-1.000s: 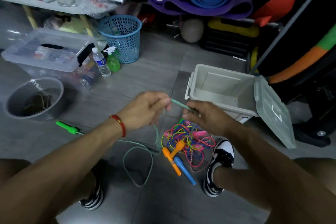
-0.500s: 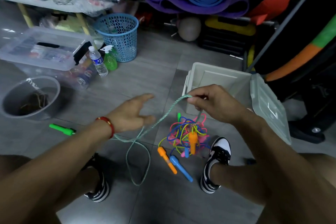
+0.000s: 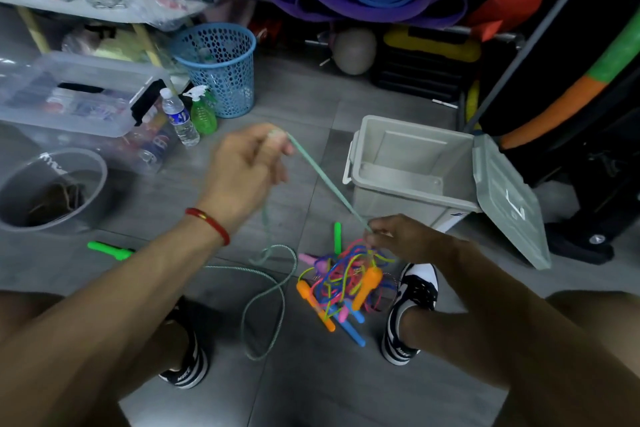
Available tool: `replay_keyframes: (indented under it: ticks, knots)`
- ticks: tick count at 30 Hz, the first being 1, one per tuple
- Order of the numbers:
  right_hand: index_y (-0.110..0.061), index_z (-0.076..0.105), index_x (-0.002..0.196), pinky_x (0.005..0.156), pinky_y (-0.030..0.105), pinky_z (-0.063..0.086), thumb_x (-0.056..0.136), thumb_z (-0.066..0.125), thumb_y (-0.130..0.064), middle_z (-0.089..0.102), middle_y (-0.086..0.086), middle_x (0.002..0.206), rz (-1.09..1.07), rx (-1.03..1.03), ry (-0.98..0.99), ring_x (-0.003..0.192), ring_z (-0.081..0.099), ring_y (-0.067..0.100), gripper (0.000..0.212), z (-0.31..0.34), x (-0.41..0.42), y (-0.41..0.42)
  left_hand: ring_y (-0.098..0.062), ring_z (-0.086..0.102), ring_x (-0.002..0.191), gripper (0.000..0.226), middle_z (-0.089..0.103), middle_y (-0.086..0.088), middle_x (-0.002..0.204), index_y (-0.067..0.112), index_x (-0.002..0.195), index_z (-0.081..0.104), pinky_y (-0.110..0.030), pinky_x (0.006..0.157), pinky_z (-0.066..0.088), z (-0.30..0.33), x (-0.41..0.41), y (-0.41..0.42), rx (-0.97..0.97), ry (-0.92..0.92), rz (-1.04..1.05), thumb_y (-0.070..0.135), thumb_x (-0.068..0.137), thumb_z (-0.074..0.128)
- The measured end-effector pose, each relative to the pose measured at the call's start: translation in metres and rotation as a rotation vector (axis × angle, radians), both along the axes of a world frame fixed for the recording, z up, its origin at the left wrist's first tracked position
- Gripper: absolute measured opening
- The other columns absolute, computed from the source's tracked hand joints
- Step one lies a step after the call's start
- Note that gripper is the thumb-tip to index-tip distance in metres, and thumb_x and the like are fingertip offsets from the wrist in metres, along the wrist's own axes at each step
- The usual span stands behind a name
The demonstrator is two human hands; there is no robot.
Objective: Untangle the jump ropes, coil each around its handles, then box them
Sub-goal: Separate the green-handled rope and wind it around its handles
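Since half a second ago our hands have traded heights: our left hand (image 3: 247, 170), which was spread and empty low over the floor, now sits raised at about eleven o'clock from the tangle, its fingers curled and pinching the green rope (image 3: 325, 182). Our right hand (image 3: 403, 239), which held that rope up by the box, has dropped to the top of the tangle and pinches the rope's lower end there. Between the two the rope runs taut on a slant.

Going by size: the grey storage box (image 3: 377, 152) stands open at one o'clock from the tangle, its lid (image 3: 509, 204) hanging off its right side, nothing visible inside it. The slack of the green rope loops loose on the floor at nine o'clock from the tangle. The knot of coloured jump ropes (image 3: 346, 281), with orange, blue and pink handles, lies at centre by our right shoe. One green handle (image 3: 110, 250) lies well apart at nine o'clock; another (image 3: 337, 236) stands up from the tangle's top.

We judge that we are drawing the green rope out hand over hand; coiling and boxing are not yet begun.
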State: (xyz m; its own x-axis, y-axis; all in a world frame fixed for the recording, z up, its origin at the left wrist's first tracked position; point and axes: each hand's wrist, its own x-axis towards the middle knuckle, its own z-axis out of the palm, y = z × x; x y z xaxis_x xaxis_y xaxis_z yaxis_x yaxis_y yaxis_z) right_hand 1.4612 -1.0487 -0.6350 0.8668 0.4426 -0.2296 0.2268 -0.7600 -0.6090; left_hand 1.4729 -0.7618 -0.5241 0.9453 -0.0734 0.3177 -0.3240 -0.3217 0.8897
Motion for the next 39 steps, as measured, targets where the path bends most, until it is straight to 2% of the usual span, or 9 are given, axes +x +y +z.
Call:
replay_keyframes:
  ticks: [5,9,13,18,22,28,32,35,39]
  knots:
    - [-0.029,0.066,0.078,0.079,0.046,0.054,0.091,0.047,-0.045,0.072,0.000,0.079,-0.124,0.098,-0.086,0.077,0.070,0.025,0.028,0.032,0.014,-0.001,-0.023,0.064,0.064,0.028,0.066,-0.008,0.063,0.012,0.084,0.067,-0.034,0.074,0.055,0.004,0.026,0.046,0.239,0.173,0.191,0.034,0.096,0.055]
    - [-0.023,0.068,0.083,0.067,0.037,0.052,0.099,0.057,-0.034,0.064,-0.003,0.065,-0.133,0.136,-0.273,0.061,0.060,0.014,0.023,0.079,0.017,0.015,-0.032,0.051,0.129,0.066,0.053,-0.016,0.140,0.016,0.146,0.041,-0.035,0.109,0.038,-0.007,0.022,0.047,0.938,0.403,0.100,0.036,0.089,0.068]
    - [-0.021,0.071,0.098,0.065,0.030,0.045,0.100,0.059,-0.032,0.060,0.001,0.068,0.006,0.147,-0.375,0.065,0.055,0.018,0.016,0.106,0.009,0.043,-0.013,0.047,0.134,0.069,0.050,0.000,0.147,0.021,0.150,0.039,-0.021,0.111,0.031,-0.017,-0.002,-0.006,0.614,0.226,-0.358,0.040,0.091,0.069]
    - [-0.021,0.067,0.086,0.065,0.028,0.040,0.097,0.062,-0.040,0.056,-0.002,0.067,-0.002,0.098,-0.413,0.070,0.049,0.012,0.022,0.098,0.011,0.040,0.000,0.057,0.054,0.028,0.064,0.003,0.060,0.017,0.087,0.065,-0.013,0.063,0.039,-0.014,0.002,-0.034,0.573,0.070,-0.367,0.032,0.104,0.049]
    - [-0.019,0.067,0.079,0.072,0.027,0.046,0.094,0.058,-0.046,0.058,0.000,0.070,-0.007,0.091,-0.265,0.077,0.055,0.015,0.032,0.060,0.013,0.028,-0.004,0.053,0.051,0.026,0.059,0.004,0.056,0.021,0.078,0.059,-0.013,0.059,0.038,0.000,0.005,-0.030,0.455,-0.060,-0.345,0.030,0.098,0.046]
    - [-0.018,0.066,0.089,0.081,0.047,0.053,0.094,0.054,-0.046,0.071,0.007,0.082,-0.088,0.042,-0.015,0.081,0.068,0.024,0.032,0.000,0.012,-0.009,-0.031,0.060,0.065,0.030,0.059,-0.005,0.062,0.011,0.082,0.060,-0.039,0.071,0.048,0.017,0.017,0.008,0.042,-0.093,-0.074,0.024,0.104,0.045]
    - [-0.018,0.074,0.079,0.078,0.036,0.051,0.095,0.065,-0.023,0.074,-0.002,0.077,-0.186,0.067,-0.221,0.077,0.070,0.016,0.019,0.055,0.023,-0.003,-0.030,0.068,0.073,0.021,0.067,-0.010,0.071,0.014,0.083,0.064,-0.036,0.073,0.052,0.005,0.036,0.049,0.499,0.320,0.036,0.027,0.097,0.055]
    - [-0.020,0.074,0.074,0.074,0.029,0.048,0.089,0.073,-0.028,0.073,0.001,0.071,-0.192,0.109,-0.289,0.074,0.069,0.018,0.017,0.086,0.019,0.009,-0.036,0.058,0.120,0.049,0.063,-0.018,0.126,0.013,0.131,0.052,-0.037,0.099,0.045,-0.013,0.028,0.050,1.072,0.591,-0.065,0.039,0.090,0.061]
    - [-0.019,0.075,0.077,0.070,0.024,0.048,0.085,0.078,-0.031,0.072,-0.007,0.067,-0.123,0.127,-0.309,0.069,0.067,0.006,0.014,0.102,0.012,0.029,-0.019,0.032,0.145,0.086,0.028,-0.004,0.161,0.022,0.158,0.017,-0.021,0.115,0.023,-0.019,0.004,0.001,0.713,0.290,-0.336,0.042,0.091,0.067]
